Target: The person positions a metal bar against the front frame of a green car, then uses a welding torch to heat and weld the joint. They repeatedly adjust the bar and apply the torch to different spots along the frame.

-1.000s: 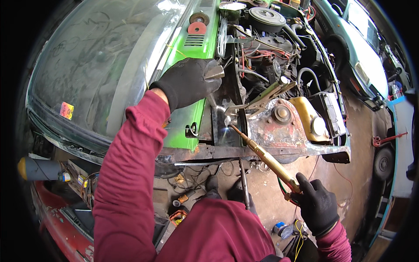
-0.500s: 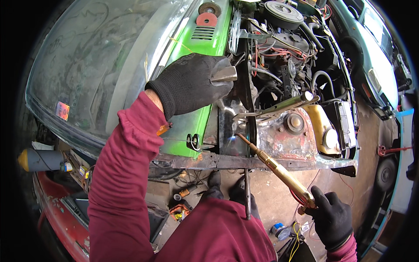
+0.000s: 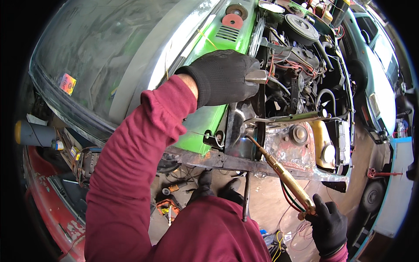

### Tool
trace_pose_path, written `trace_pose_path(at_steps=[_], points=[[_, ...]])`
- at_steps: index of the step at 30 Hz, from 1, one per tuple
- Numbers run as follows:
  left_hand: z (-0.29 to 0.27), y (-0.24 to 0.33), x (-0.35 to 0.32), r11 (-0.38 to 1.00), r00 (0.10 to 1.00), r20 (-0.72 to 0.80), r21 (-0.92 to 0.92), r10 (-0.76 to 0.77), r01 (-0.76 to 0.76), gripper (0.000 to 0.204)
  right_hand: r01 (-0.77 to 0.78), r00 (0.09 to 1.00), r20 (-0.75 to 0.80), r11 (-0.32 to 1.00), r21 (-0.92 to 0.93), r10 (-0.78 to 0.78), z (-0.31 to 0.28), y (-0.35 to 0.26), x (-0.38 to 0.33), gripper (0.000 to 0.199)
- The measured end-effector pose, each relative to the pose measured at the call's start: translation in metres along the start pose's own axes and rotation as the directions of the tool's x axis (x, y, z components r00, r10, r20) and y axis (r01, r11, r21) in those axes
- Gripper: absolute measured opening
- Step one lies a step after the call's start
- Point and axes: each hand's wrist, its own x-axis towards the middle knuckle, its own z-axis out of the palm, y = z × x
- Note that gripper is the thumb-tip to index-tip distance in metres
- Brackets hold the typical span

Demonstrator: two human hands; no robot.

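Observation:
My left hand (image 3: 222,78), in a black knit glove, is closed round a shiny metal block (image 3: 256,77) whose blunt end sticks out toward the engine; the rest is hidden. It is above the green cowl panel (image 3: 192,137). At the lower right my gloved right hand (image 3: 329,225) grips the rear end of a brass gas torch (image 3: 290,181). The torch's copper tip points at the bare metal inner panel (image 3: 238,142), with a small bluish glow beside it. A metal tube (image 3: 301,117) with a hooked end lies across the bay near the tip.
The engine (image 3: 301,61) and air cleaner (image 3: 301,28) fill the bay beyond. A yellowish reservoir (image 3: 321,139) and battery (image 3: 342,135) stand to the right. Grinding discs (image 3: 232,21) lie on the cowl. A rod (image 3: 246,196) hangs at the fender edge (image 3: 235,162). Hoses and tools litter the floor.
The whole view has shifted, so the car appears farther right and lower. My left hand still holds the metal block over the cowl, and the torch tip stays by the bare panel.

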Motion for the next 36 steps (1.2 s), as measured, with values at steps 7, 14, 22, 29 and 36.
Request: trace_pose_path(at_steps=[7,14,22,29,36], points=[[-0.005,0.009,0.0,1.0,1.0,-0.013,0.019,0.006,-0.006,0.058,-0.046,0.999,0.018,0.999,0.012,0.046,-0.005,-0.004,-0.009,0.058],[-0.016,0.036,-0.015,0.998,0.992,0.112,-0.008,-0.063,0.064,0.058,-0.006,0.994,-0.113,1.0,0.021,0.008,0.009,0.009,-0.029,0.063],[-0.016,0.049,-0.029,0.986,0.977,0.139,-0.005,-0.162,0.164,0.058,-0.018,0.992,-0.124,0.998,0.065,0.026,0.018,0.024,-0.041,0.064],[-0.009,0.029,-0.041,0.969,0.988,-0.049,-0.207,-0.146,0.133,0.043,0.002,0.997,-0.08,1.0,0.012,-0.001,0.01,0.022,-0.023,0.063],[-0.01,0.021,-0.037,0.979,0.991,0.004,-0.153,-0.133,0.132,0.044,0.049,0.996,-0.074,0.996,-0.07,-0.055,-0.002,-0.006,-0.004,0.061]])
